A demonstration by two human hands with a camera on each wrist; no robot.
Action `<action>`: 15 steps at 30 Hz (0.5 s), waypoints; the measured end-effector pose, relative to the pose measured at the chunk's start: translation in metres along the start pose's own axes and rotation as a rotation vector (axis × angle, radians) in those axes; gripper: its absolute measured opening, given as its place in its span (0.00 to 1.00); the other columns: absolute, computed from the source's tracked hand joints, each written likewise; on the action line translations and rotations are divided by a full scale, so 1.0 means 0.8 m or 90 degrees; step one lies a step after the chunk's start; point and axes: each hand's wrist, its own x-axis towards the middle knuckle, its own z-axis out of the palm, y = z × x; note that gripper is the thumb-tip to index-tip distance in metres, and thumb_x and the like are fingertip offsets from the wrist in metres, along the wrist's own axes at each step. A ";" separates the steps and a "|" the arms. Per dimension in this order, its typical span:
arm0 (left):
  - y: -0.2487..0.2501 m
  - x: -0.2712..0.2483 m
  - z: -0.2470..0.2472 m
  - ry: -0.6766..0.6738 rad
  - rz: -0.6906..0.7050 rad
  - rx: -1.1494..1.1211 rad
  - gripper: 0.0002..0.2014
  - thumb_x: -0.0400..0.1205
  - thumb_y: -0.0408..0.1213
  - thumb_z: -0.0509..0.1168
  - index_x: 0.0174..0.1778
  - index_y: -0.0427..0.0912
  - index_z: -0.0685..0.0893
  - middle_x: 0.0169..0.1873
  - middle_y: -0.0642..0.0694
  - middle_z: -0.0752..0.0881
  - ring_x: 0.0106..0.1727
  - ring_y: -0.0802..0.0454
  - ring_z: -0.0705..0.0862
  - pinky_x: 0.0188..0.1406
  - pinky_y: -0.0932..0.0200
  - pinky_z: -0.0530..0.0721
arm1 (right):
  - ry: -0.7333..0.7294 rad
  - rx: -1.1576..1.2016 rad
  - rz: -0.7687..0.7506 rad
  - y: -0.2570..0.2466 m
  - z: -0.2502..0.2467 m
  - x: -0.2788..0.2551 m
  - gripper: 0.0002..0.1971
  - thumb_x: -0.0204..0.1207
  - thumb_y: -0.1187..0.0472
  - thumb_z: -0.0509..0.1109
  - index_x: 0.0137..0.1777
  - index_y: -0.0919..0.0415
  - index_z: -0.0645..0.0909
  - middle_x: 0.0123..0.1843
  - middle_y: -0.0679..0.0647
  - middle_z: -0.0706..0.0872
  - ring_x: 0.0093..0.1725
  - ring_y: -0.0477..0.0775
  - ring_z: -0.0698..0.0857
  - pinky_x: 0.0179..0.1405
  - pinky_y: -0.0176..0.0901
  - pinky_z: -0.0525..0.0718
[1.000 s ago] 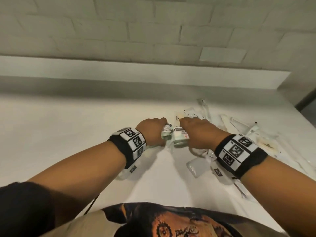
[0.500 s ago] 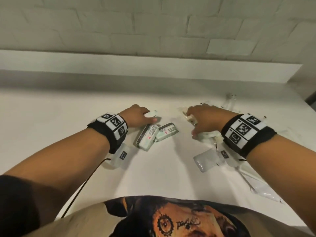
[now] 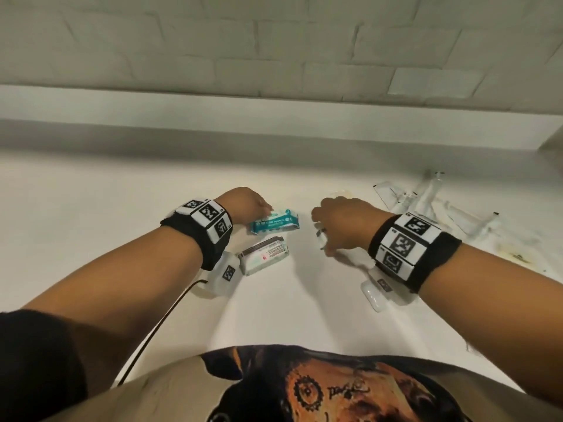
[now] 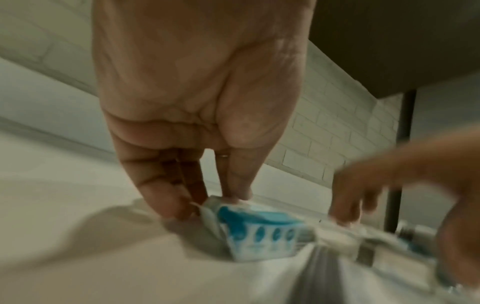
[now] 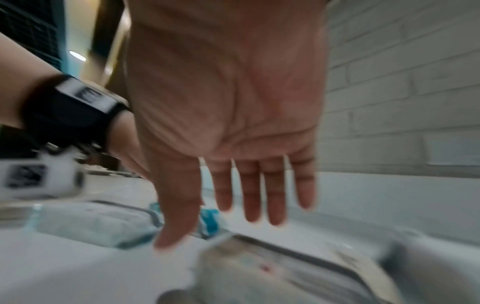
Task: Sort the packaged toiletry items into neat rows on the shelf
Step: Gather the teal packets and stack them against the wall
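On the white shelf [image 3: 122,208] lie two small packets. A teal-and-white packet [image 3: 274,223] lies further back, and my left hand [image 3: 265,208] pinches its left crimped end; in the left wrist view thumb and fingers [image 4: 168,201] close on the end of the teal packet [image 4: 259,226]. A white packet with a red mark [image 3: 263,257] lies just in front of it, untouched. To the right of both packets my right hand [image 3: 323,236] hovers with straight, spread fingers [image 5: 249,197] and holds nothing.
A loose heap of clear-wrapped items [image 3: 426,199] lies at the back right of the shelf. Another white packet [image 3: 373,296] sits under my right wrist. A brick wall [image 3: 274,41] and a raised ledge [image 3: 274,114] close off the back.
My right hand has left the clear-wrapped heap and come toward the middle, empty. My left hand has shifted the packets; one now lies crosswise with its teal face up.
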 end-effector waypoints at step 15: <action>0.006 0.010 0.017 -0.012 0.013 -0.139 0.10 0.82 0.34 0.65 0.55 0.46 0.90 0.52 0.49 0.90 0.45 0.56 0.85 0.54 0.56 0.87 | -0.082 0.287 -0.129 -0.053 0.017 -0.023 0.12 0.72 0.52 0.73 0.52 0.50 0.74 0.44 0.43 0.77 0.40 0.48 0.77 0.34 0.40 0.73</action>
